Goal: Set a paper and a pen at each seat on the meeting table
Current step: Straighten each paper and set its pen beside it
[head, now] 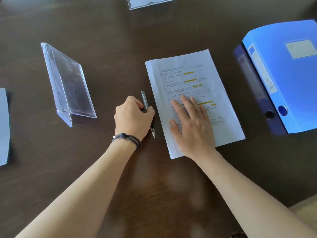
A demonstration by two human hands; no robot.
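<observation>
My left hand [133, 115] is curled round the middle of the pen [147, 112], which lies on the dark counter [103, 169] with its tip pointing back toward me. My right hand [192, 124] lies flat, fingers straight and spread, pressing on the printed paper [190, 79] just to the right of the pen; yellow highlighted lines show beyond my fingertips.

The pen and the paper's left edge are close but apart, I think. If I let the pen go carelessly, it could roll under the paper's edge or away to the left. If I lift my flat hand with any drag, the sheet could skew further, as it already sits tilted.

Left of my left hand stands a clear acrylic name stand [68, 83], and past it, at the frame's edge, another sheet [3, 126]. Right of my right hand lies a blue box file [288, 79], near the paper's corner. Farther off, a second clear stand [151, 2] shows only partly.
</observation>
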